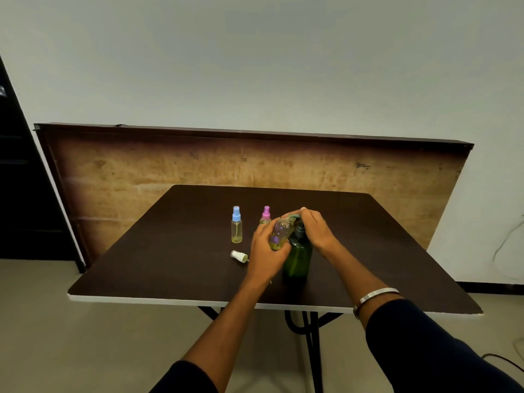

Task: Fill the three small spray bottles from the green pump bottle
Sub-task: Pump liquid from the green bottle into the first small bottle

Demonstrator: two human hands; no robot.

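Standing upright on the dark table: green pump bottle (pixel 297 258), translucent, pump head hidden under a hand. Tilting against its spout: open clear spray bottle (pixel 279 233), purple dots, yellowish liquid pooling at its base. Lying beside: its white spray cap (pixel 239 255). Standing farther back, capped: blue-topped bottle (pixel 236 225) and pink-topped bottle (pixel 266 215), both holding yellowish liquid.

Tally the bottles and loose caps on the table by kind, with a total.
Small spray bottles: 3, blue-capped, pink-capped, and an uncapped one held by the left hand
Green pump bottle: 1
Loose white spray cap: 1
Total: 5
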